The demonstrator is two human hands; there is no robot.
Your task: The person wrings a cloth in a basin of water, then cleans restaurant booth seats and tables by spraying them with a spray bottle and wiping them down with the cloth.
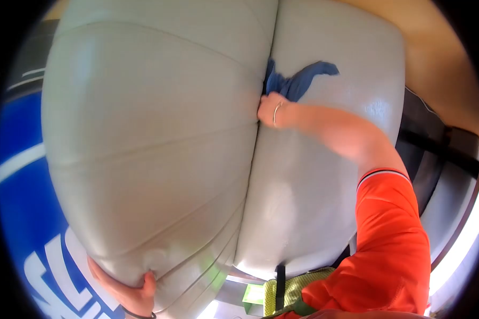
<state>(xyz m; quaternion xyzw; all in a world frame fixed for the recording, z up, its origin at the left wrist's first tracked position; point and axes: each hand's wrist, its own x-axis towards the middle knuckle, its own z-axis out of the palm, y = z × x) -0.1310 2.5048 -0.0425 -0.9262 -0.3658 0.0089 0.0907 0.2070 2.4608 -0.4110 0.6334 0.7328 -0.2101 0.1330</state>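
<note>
A large grey, leather-like seat fills the view, its ribbed cushion (143, 101) meeting a smoother panel (324, 175) at a long dark seam. My right hand (274, 110), with a bracelet at the wrist, is closed at this seam on a blue cloth (300, 82). Part of the cloth lies over the smooth panel, and part disappears into the gap. At the lower left, my left hand (130, 291) grips the edge of the ribbed cushion. Its thumb presses on the surface, while the other fingers are mostly hidden by the cushion.
Blue material with white lettering (21, 202) runs along the left side. Dark seat parts (426, 143) stand on the right beside a tan wall (442, 58). Low in the middle are a yellow-green mesh item (298, 287) with a black strap and a green box (253, 295).
</note>
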